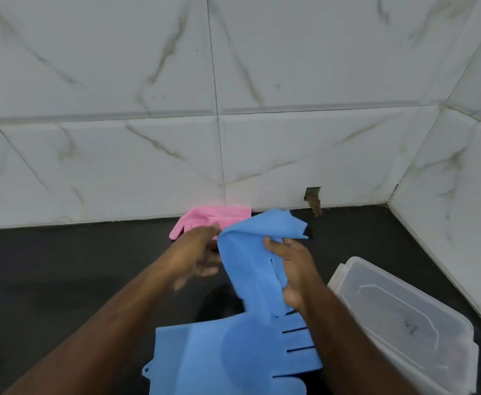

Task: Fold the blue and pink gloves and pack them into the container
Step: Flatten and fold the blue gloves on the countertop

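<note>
Pinching the raised blue glove (250, 252) in our right hand (293, 269), we should bring our left hand (202, 252), seemingly loose beside it, to crease squarely.

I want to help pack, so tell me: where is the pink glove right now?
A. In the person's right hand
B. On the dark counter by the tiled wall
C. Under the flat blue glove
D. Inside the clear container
B: the pink glove lies on the dark counter against the tiled wall, behind both hands, while the right hand grips a lifted blue glove.
</note>
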